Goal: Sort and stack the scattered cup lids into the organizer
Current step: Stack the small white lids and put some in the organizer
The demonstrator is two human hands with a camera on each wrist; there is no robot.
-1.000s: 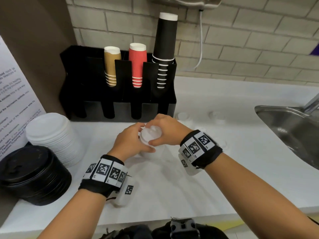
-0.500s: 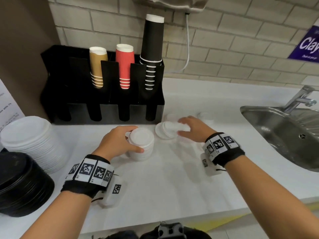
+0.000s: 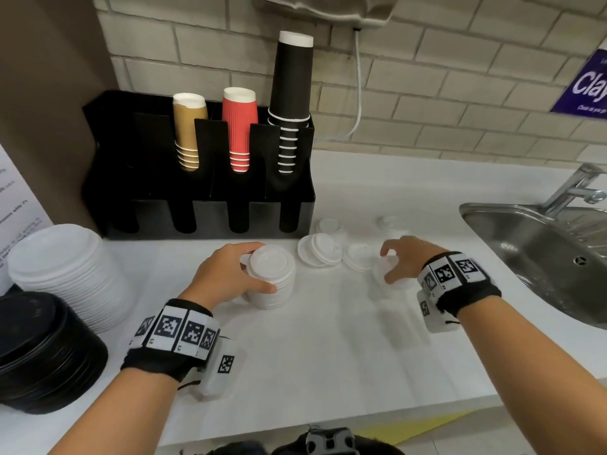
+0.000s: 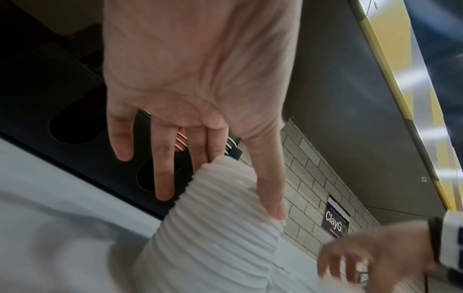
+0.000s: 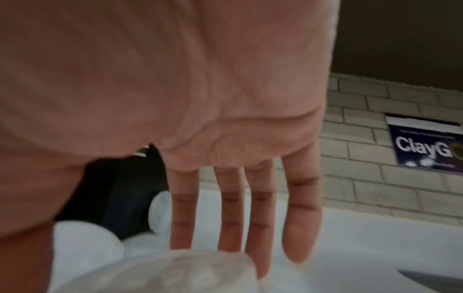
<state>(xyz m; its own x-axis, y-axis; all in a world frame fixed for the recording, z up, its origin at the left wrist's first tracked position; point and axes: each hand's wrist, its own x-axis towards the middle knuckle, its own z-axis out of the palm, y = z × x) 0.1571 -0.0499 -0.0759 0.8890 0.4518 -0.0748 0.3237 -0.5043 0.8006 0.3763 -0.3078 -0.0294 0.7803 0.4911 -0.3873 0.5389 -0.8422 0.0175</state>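
While the left hand (image 3: pixel 226 277) stays wrapped around the small stack of white lids (image 3: pixel 272 280) on the counter (image 3: pixel 328 356), thumb in front and fingers behind, the right hand (image 3: pixel 405 261) has swung away from that stack and out toward the sink (image 3: pixel 532 244) side. Half a second ago it was at the overlapping loose lids (image 3: pixel 320 254) by the organizer (image 3: pixel 203 205); now its fingers arch over a clear lid (image 3: pixel 391 274) further right, touching its rim, not yet closed on it as far as I can tell. So the gather goes on: several lids lie scattered here, nothing has reached the organizer, and this one looks next for the pile.
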